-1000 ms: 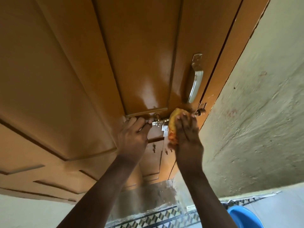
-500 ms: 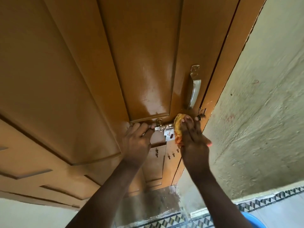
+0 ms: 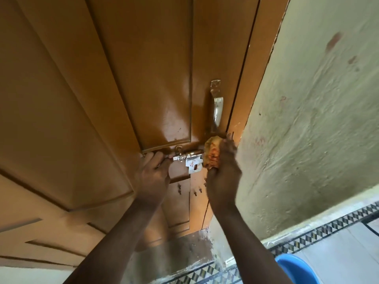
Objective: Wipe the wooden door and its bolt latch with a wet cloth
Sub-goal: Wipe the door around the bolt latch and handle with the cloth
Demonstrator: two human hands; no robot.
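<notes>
The right hand (image 3: 223,177) is closed around the yellow cloth (image 3: 212,153), pressing it on the bolt latch (image 3: 189,158) at the right edge of the wooden door (image 3: 123,89) — the left hand (image 3: 152,175) grips the bolt's left end.

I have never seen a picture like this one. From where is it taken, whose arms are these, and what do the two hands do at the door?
The picture comes from a camera worn on a person's head, looking forward and down, so the two arms are that person's own. In front stands a brown wooden door with a metal pull handle. The left hand grips the end of the silver bolt latch. The right hand presses a yellow-orange cloth on the latch near the door's edge. At the right is a rough plaster wall; at the bottom, a blue basin on the patterned floor.
</notes>
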